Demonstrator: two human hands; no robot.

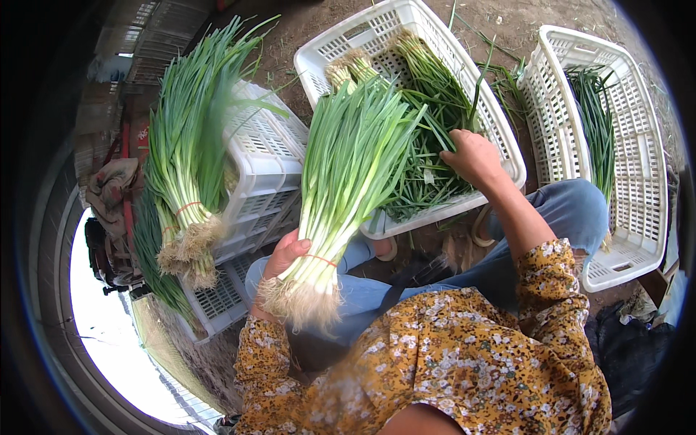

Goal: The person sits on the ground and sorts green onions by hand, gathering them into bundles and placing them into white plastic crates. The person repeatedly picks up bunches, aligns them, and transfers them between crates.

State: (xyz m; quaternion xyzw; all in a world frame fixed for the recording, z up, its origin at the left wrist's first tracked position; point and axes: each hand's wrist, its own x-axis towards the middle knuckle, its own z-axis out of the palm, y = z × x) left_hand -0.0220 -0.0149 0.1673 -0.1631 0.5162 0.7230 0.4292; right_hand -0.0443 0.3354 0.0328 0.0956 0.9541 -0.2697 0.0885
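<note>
My left hand [284, 255] grips a thick bundle of green onions [346, 167] near its white roots, where a thin red band ties it. The bundle's leaves lie across the near rim of a white plastic crate [500, 141] in front of me. My right hand [473, 155] reaches into that crate and rests on loose green onions [428, 123] inside it, fingers curled into the leaves; whether it grips any I cannot tell.
At left, tied bundles of green onions [185, 152] lie on stacked white crates [264, 167]. A second white crate [631, 181] at right holds a few green onions [598, 123]. Bare dirt ground lies between the crates. My knees in blue jeans [573, 210] sit below the middle crate.
</note>
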